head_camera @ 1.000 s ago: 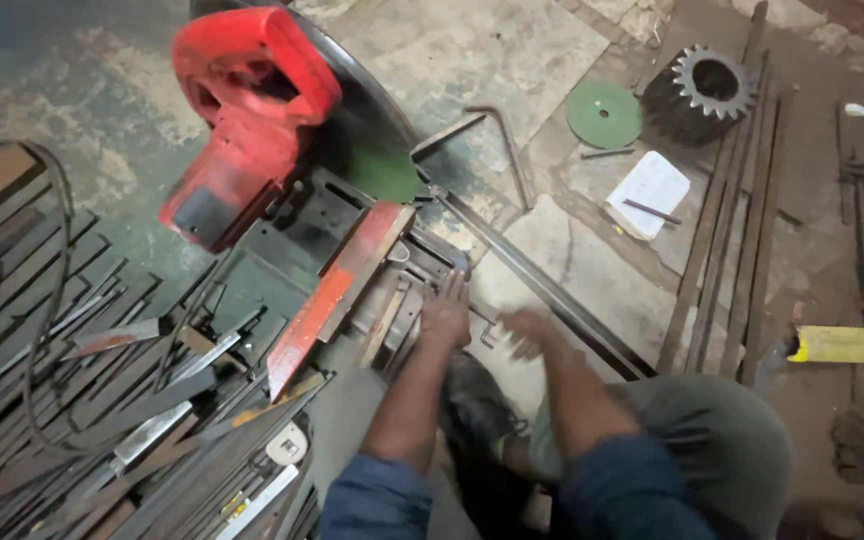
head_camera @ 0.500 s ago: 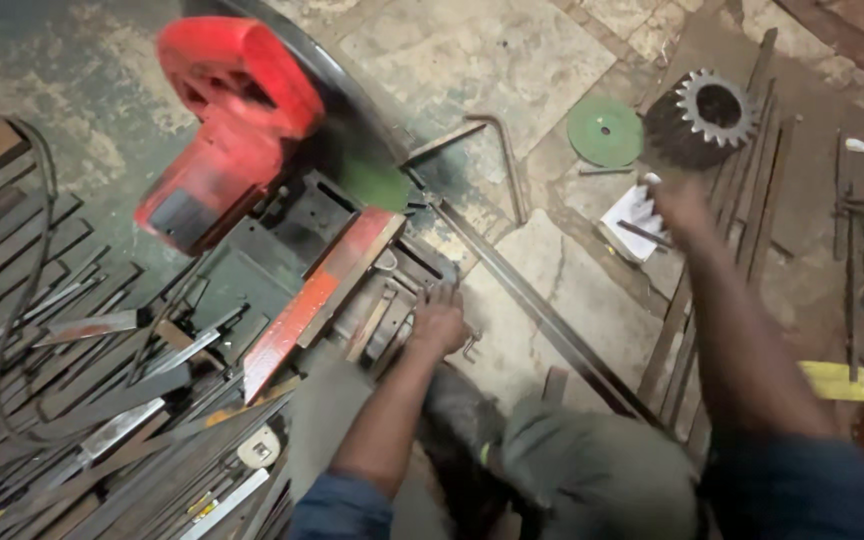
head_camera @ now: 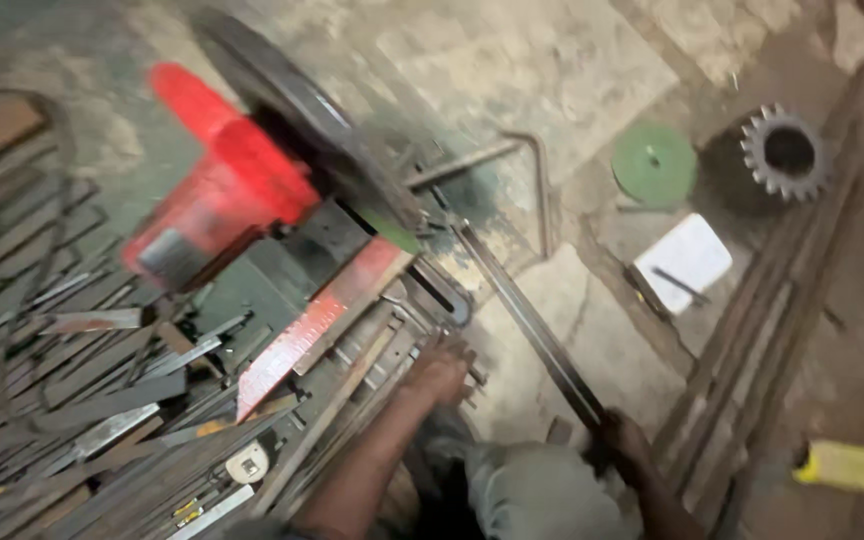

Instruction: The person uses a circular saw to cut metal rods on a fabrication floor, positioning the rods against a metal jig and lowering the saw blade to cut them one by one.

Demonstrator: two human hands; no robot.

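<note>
A red chop saw (head_camera: 232,200) with a dark cutting disc stands on the floor, its vise (head_camera: 422,300) in front of me. My left hand (head_camera: 439,372) rests on the vise's handle end, among metal strips. A long flat steel bar (head_camera: 527,320) runs from the vise toward the lower right. My right hand (head_camera: 620,443) is closed around the near end of that bar. The view is blurred by motion.
Many cut metal pieces (head_camera: 92,420) lie heaped at the left. A green disc (head_camera: 654,163), a dark gear (head_camera: 782,152) and a white notepad with a pen (head_camera: 684,262) lie at the upper right. Long rods (head_camera: 762,350) lie at the right, a yellow object (head_camera: 857,468) beyond them.
My right hand has come back from the notepad and taken hold of the long steel bar. The left hand stays at the vise. The view has shifted closer.
</note>
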